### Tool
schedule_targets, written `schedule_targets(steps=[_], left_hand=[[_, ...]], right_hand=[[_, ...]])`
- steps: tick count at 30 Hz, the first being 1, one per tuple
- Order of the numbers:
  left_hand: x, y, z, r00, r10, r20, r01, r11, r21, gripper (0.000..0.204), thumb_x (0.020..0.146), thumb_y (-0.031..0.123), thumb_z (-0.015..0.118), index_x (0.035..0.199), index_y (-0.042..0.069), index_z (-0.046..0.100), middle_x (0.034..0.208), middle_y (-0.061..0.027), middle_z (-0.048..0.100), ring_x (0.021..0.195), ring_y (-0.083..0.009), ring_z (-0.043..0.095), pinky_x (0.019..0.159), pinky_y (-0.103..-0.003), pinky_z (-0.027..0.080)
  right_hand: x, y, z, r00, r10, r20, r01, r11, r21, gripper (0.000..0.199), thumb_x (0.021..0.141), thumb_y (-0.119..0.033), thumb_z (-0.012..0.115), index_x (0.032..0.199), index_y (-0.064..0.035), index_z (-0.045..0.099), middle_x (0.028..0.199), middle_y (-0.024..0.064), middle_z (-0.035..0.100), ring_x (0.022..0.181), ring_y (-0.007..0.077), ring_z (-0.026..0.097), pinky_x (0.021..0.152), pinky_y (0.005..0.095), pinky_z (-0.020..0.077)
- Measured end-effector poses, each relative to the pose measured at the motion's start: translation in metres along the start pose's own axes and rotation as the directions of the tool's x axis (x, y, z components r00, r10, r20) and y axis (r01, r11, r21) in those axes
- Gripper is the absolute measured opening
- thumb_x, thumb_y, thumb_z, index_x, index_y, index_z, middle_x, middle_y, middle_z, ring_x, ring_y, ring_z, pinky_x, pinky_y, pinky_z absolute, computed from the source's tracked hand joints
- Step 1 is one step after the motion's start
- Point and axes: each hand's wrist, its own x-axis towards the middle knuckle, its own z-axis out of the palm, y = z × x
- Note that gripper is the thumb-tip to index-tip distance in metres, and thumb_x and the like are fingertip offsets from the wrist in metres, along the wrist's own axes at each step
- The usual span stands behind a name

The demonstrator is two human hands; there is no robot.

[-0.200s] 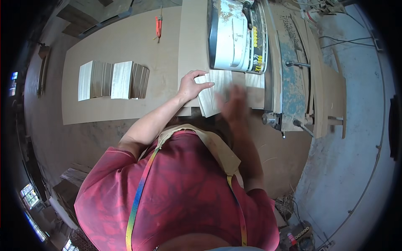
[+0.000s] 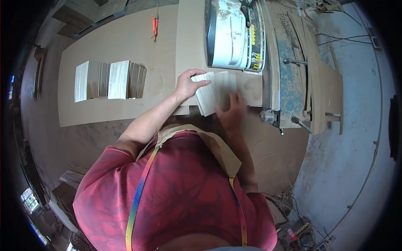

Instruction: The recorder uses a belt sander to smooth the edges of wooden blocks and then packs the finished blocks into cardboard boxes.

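Observation:
My left hand (image 2: pixel 187 85) is closed around the far left end of a stack of thin pale wooden boards (image 2: pixel 204 98), its thumb across the top. The stack leans at a slight angle near the table's front edge. Against its right side lies a blurred thin wooden board (image 2: pixel 226 88). My right hand (image 2: pixel 233 113) is at that board's lower right corner, thumb and fingers apart around it, also smeared by motion. Just beyond both hands stands a white and black machine (image 2: pixel 234 35), with a sliver of pale wood showing under its near edge.
Two rows of upright pale boards, a left row (image 2: pixel 90 81) and a right row (image 2: pixel 125 80), stand on the brown tabletop (image 2: pixel 104 113). A red-handled tool (image 2: pixel 155 26) lies at the back. On the right are a worn blue machine bed (image 2: pixel 289 83) and a metal lever (image 2: pixel 295 61).
My right hand has drawn back and slightly left, bringing a board against the stack. Pale wood that lay by the machine at right is mostly gone from sight. The left hand keeps its hold.

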Motion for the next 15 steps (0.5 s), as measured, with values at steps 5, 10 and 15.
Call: schedule_targets(steps=[5, 10, 15], left_hand=[[-0.012, 0.009, -0.003, 0.999, -0.046, -0.014, 0.047, 0.999, 0.017, 0.049, 0.081, 0.026, 0.100, 0.121, 0.007, 0.080, 0.113, -0.0098, 0.075, 0.101, -0.0224, 0.072, 0.096, -0.033, 0.057], [-0.014, 0.032, -0.010, 0.992, -0.116, -0.041, 0.118, 0.991, 0.069, 0.049, 0.081, 0.025, 0.099, 0.122, 0.006, 0.080, 0.114, -0.0102, 0.074, 0.101, -0.0227, 0.072, 0.096, -0.033, 0.058], [-0.018, 0.031, -0.022, 0.998, -0.056, -0.022, 0.059, 0.984, 0.167, 0.050, 0.081, 0.025, 0.099, 0.123, 0.006, 0.080, 0.115, -0.0111, 0.074, 0.102, -0.0233, 0.073, 0.097, -0.034, 0.058]], right_hand=[[-0.007, 0.023, -0.014, 0.999, 0.022, -0.040, -0.018, 0.995, 0.093, 0.057, 0.083, -0.029, 0.087, 0.129, -0.0001, 0.073, 0.132, 0.0238, 0.066, 0.112, 0.0439, 0.063, 0.101, 0.0506, 0.0550], [0.006, 0.012, -0.008, 0.991, 0.056, 0.121, -0.101, 0.909, 0.405, 0.055, 0.083, -0.028, 0.088, 0.127, 0.0008, 0.074, 0.131, 0.0228, 0.067, 0.116, 0.0437, 0.062, 0.102, 0.0509, 0.0546], [0.000, 0.009, -0.015, 0.952, 0.182, 0.245, -0.293, 0.774, 0.562, 0.051, 0.085, -0.026, 0.087, 0.127, 0.0013, 0.073, 0.132, 0.0213, 0.067, 0.125, 0.0442, 0.060, 0.104, 0.0509, 0.0539]])
